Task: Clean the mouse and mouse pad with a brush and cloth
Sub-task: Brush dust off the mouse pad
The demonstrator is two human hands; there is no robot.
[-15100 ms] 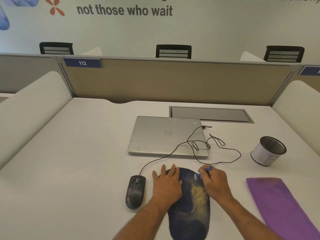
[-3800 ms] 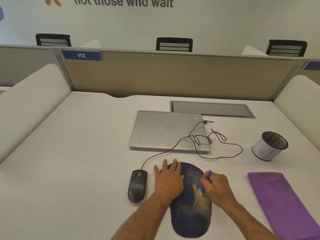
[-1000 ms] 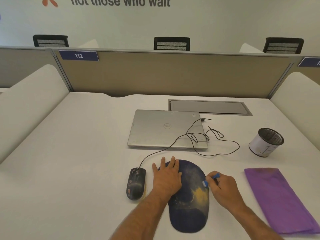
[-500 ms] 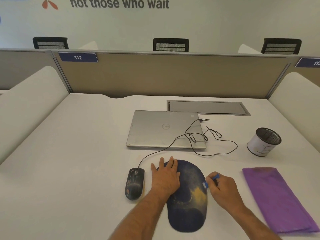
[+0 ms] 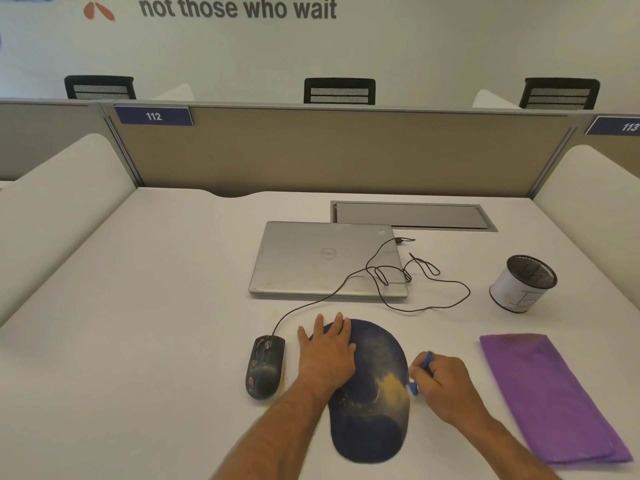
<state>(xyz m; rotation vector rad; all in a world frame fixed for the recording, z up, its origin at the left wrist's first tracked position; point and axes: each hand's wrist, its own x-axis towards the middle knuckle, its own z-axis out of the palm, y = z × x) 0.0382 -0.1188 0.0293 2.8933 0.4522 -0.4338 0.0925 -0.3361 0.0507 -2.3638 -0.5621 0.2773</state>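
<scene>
Pressing flat with straight fingers on the dark, rounded mouse pad (image 5: pixel 372 424), the left hand (image 5: pixel 327 355) steadied it while the right hand (image 5: pixel 445 382) pinched a small blue brush (image 5: pixel 420 372) at the pad's dusty right edge.

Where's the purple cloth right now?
In the head view, the purple cloth lies flat at the desk's lower right, right of the right hand, below the pen cup.

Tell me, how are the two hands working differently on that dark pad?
The left hand lies flat with straight fingers on the mouse pad; the right hand curls round a blue brush. The left rests on the pad's left part, the right works at its right edge by the yellow dust. Both are bare.
</scene>
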